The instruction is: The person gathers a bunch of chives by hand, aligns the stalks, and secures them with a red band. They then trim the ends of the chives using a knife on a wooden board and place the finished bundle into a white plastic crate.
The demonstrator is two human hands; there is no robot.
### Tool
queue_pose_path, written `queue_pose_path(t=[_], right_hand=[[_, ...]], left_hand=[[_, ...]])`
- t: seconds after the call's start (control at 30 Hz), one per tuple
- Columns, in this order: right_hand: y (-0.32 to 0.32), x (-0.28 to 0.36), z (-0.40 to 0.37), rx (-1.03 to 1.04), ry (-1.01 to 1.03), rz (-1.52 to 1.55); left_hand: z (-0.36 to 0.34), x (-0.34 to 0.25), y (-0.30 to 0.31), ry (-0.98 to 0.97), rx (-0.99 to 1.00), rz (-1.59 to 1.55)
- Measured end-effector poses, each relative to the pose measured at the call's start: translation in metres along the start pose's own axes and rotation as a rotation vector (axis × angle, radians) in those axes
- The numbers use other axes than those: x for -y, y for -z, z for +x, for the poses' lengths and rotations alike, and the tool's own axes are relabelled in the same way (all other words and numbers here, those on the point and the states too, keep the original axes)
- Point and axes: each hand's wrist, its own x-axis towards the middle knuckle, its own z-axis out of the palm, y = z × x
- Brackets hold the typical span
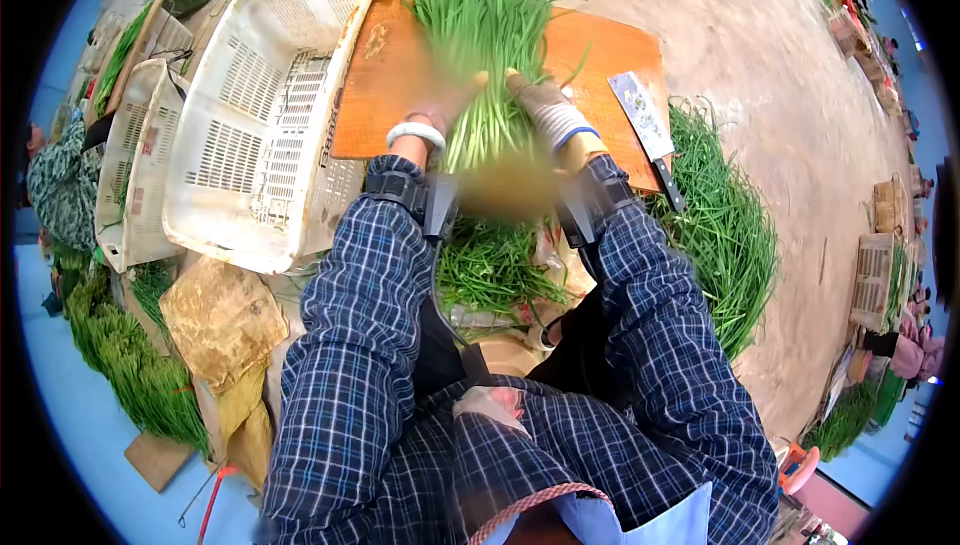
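Observation:
A thick bundle of green stalks (490, 130) lies on an orange-brown wooden board (605, 45), leafy ends away from me, pale ends toward me. My left hand (443, 105), blurred, with a white band at the wrist, is against the bundle's left side. On its right side is my right hand (543, 105) in a striped knit glove, fingers closed against the stalks. A cleaver (643, 117) with a black handle rests at the board's right edge, touched by neither hand. A blurred patch hides part of the area below the stalks.
A large white plastic basket (182, 180) stands left of the board. Loose greens (725, 235) are heaped at the right, with more greens (495, 267) below the board. Another person (62, 185) is at the far left; further crates (874, 280) stand far right.

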Motion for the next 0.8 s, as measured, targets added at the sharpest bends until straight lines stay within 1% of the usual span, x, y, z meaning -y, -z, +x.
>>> queue_pose_path(t=[0.1,0.13,0.17,0.23,0.27,0.33,0.37,0.4,0.43,0.5,0.53,0.63,0.67,0.73,0.77,0.8], right_hand=[[0.021,-0.006,0.000,0.010,0.122,-0.200],[0.026,-0.004,-0.001,0.019,0.020,-0.234],[0.032,-0.001,-0.009,-0.009,0.065,-0.322],[0.047,0.004,-0.026,-0.061,0.152,-0.504],[0.054,0.006,-0.033,-0.066,0.135,-0.534],[0.060,0.015,-0.061,-0.081,0.143,-0.629],[0.061,0.016,-0.076,-0.088,0.146,-0.675],[0.060,0.011,-0.081,-0.123,0.147,-0.657],[0.058,0.008,-0.081,-0.098,0.181,-0.681],[0.052,0.005,-0.081,-0.045,0.249,-0.729],[0.042,0.011,-0.091,-0.063,0.299,-0.784],[0.013,0.016,-0.085,0.036,0.200,-1.001],[0.009,0.012,-0.079,-0.007,0.176,-0.993],[0.012,0.000,-0.060,-0.048,0.173,-0.798],[0.016,-0.006,-0.055,-0.062,0.167,-0.700],[0.023,-0.010,-0.049,-0.007,0.182,-0.538]], left_hand=[[-0.001,-0.002,0.001,-0.003,-0.083,0.151],[-0.002,-0.002,0.002,-0.003,-0.104,0.172],[-0.007,-0.008,0.003,-0.002,-0.125,0.193],[-0.016,-0.012,0.005,0.001,-0.099,0.074],[-0.015,-0.010,0.005,0.019,-0.083,0.032],[-0.004,-0.002,0.006,-0.097,-0.034,0.092],[-0.003,-0.002,0.006,-0.070,-0.045,0.088],[-0.002,-0.002,0.006,-0.043,-0.056,0.084],[-0.002,-0.004,0.007,-0.017,-0.068,0.079],[-0.006,-0.005,0.003,0.118,-0.179,0.001],[-0.003,-0.003,-0.003,0.120,-0.253,0.085],[-0.015,-0.013,0.003,0.086,-0.193,0.025],[-0.016,-0.011,-0.003,0.045,-0.298,0.039],[-0.019,-0.019,0.000,-0.075,-0.299,0.155],[-0.020,-0.022,-0.002,-0.066,-0.291,0.207],[-0.021,-0.026,-0.003,-0.058,-0.283,0.259]])
